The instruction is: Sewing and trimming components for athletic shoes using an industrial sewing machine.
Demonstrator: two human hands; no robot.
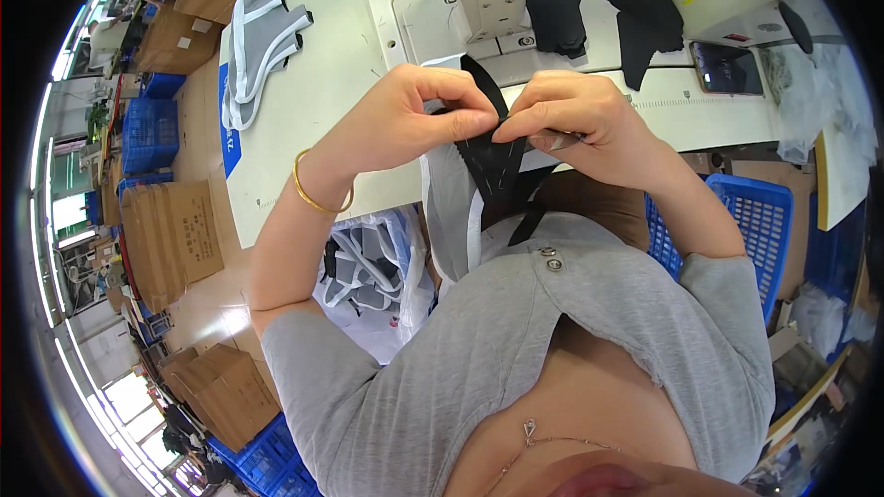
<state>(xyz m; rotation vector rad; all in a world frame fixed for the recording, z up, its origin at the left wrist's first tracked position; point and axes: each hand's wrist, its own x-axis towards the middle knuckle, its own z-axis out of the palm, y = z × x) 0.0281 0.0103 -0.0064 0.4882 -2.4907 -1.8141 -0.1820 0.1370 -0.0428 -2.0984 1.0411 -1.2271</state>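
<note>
My left hand (414, 115) and my right hand (580, 112) meet in front of the sewing machine (493, 0). Thumb and forefinger of each are pinched on the edge of a black fabric piece (495, 161), their tips almost touching. Light stitch marks show on the black cloth, which hangs toward my lap. Grey fabric with white edging (449, 198) hangs beside it, below my left hand; whether the two are joined I cannot tell. A small dark, shiny object (573, 137) lies under the curled fingers of my right hand, mostly hidden.
Black cut pieces (557, 14) lie right of the machine, near a phone (727, 69). Grey white-edged pieces (262, 51) rest on the table's left. Below the table is a plastic-lined container (373, 281) of similar pieces. A blue crate (760, 221) stands right, cardboard boxes (170, 239) left.
</note>
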